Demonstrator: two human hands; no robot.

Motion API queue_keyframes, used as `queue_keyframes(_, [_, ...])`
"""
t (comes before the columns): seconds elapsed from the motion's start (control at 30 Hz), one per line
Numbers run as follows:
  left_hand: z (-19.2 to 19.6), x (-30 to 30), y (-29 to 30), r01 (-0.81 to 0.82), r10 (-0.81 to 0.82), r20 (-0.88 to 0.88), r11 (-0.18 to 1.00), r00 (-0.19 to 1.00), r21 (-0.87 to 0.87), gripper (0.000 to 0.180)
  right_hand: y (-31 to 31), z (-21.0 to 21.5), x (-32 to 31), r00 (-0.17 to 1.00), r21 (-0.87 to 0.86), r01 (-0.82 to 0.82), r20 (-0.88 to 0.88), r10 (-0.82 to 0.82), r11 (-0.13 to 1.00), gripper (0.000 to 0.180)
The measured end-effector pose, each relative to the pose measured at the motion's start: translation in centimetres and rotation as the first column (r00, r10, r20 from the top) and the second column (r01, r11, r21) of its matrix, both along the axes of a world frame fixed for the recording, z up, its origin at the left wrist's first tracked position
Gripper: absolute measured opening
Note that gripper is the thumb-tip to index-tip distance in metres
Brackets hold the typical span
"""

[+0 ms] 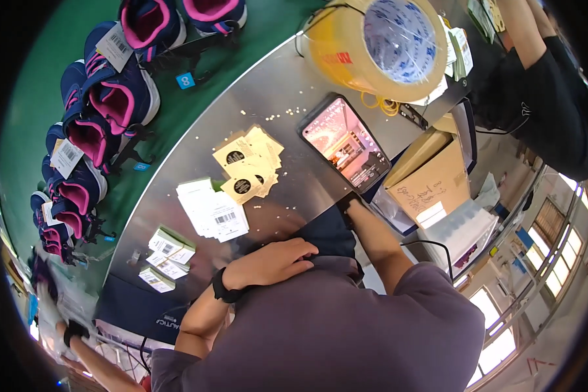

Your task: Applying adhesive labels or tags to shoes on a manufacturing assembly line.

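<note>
My left hand, with a black band at the wrist, lies across the front of my purple-grey shirt. Its fingers are stretched out and hold nothing visible. My right hand is at the table edge just below the phone; its fingers are in shadow and mostly hidden. The phone lies face up with its screen lit. Beyond my left hand, a fanned stack of white barcode labels rests on the metal table. Tan tags with black round marks lie behind them.
Blue-and-pink sneakers line the green surface at left. Small card bundles sit near the table's left end. A large tape roll stands at the back. Right of the phone is a cardboard box. Another person's arm reaches in.
</note>
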State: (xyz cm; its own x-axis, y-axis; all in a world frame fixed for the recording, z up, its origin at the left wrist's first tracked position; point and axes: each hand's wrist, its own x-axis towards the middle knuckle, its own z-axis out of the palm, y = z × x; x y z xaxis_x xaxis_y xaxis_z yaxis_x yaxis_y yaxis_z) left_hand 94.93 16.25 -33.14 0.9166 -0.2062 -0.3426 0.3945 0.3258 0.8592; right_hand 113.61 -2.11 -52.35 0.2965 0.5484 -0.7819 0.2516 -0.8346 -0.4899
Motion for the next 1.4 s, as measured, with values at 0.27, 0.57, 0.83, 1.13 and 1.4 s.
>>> queue_keyframes(0.27, [7.6, -3.0, -18.5, -0.043, 0.084, -0.074, 0.899, 0.994, 0.436, 0.031, -15.0, 13.8, -1.9, 0.977, 0.082, -0.154, -0.135, 0.164, 0.985, 0.03])
queue_keyframes(0.57, [19.5, -9.0, -31.9, -0.25, 0.315, -0.004, 0.76, 0.949, 0.6, 0.028, -19.2, 42.1, 1.3, 0.448, 0.372, -0.893, 0.793, 0.412, 0.254, 0.024])
queue_keyframes(0.83, [16.4, -11.5, -20.0, -0.356, 0.423, -0.036, 0.803, 0.906, 0.477, 0.027, -1.2, 38.5, 1.9, 0.222, 0.24, -0.97, 0.775, 0.591, 0.049, 0.025])
queue_keyframes(1.13, [18.6, -20.6, -18.0, -0.447, 0.48, -0.096, 0.86, 0.872, 0.245, 0.027, -0.4, 43.3, -7.9, 0.612, 0.549, -0.784, 0.606, 0.508, 0.29, 0.017])
queue_keyframes(1.4, [14.8, -39.2, -45.8, -0.916, 0.862, -0.46, 0.341, 0.214, 0.212, 0.018, -32.9, 38.3, -18.9, 0.671, 0.399, -0.715, 0.159, 0.724, 0.575, 0.025])
